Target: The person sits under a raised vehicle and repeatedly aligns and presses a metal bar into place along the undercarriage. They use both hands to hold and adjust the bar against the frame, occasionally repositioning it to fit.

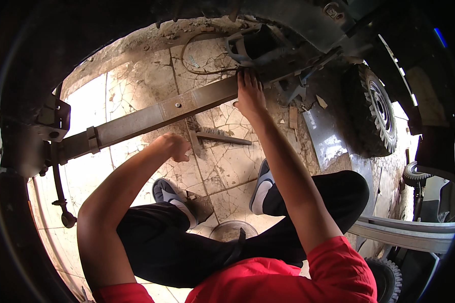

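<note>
A long steel beam (136, 117), bolted bands along it, runs diagonally from lower left to upper right. The fingers of my right hand (250, 91) wrap over its upper part. My left hand (173, 146) is below the beam, apart from it, with fingers curled; whatever they hold, if anything, is hidden. On the cracked tiles just right of that hand lies a wire brush (222, 139), beside what looks like a second tool, partly hidden by the beam. A bracket (58, 117) and a hanging rod with a rounded end (65, 212) are at the beam's left end.
My feet stand on the tiled floor (220, 177), with a round dish (222, 232) between my legs. A treaded wheel (380, 111), metal sheet (321, 131) and curved rails (404, 232) are at right. A grey part (237, 43) and looped hose lie beyond the beam. Dark bodywork overhangs above.
</note>
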A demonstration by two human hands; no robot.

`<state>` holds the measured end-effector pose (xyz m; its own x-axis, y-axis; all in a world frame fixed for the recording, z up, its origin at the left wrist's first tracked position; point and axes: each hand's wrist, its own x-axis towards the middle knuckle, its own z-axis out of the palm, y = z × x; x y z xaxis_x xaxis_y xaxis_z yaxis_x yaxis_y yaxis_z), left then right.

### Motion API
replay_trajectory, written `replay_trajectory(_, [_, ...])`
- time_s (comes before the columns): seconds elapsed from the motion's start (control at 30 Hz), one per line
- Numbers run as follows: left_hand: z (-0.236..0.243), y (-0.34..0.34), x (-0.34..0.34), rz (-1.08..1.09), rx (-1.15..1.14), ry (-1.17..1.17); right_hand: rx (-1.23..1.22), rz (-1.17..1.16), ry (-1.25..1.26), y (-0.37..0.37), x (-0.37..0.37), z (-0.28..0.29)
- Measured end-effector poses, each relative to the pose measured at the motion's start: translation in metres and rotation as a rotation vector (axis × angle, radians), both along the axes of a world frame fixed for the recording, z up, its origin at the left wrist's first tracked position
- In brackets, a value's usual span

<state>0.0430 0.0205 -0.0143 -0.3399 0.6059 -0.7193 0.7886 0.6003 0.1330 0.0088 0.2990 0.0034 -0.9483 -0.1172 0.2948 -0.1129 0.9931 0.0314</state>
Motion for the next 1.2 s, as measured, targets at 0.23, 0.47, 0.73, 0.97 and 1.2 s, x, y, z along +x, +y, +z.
replay_trajectory(0.23, [0.023,0.003,0.006,0.012,-0.053,-0.019,0.037,0.096,-0.037,0.008,0.015,-0.004])
replay_trajectory(0.47, [0.015,0.0,0.004,0.017,-0.01,-0.005,0.009,0.05,0.007,0.002,-0.002,0.004])
replay_trajectory(0.73, [0.017,-0.003,0.003,0.032,-0.039,0.002,0.063,0.021,-0.056,0.002,0.013,0.007])
replay_trajectory(0.97, [0.007,-0.002,0.002,0.031,-0.012,0.027,-0.011,0.007,-0.147,0.003,-0.002,0.012])
replay_trajectory(1.2, [0.012,-0.005,0.004,0.036,-0.021,0.039,-0.011,0.064,-0.154,0.008,0.018,0.017])
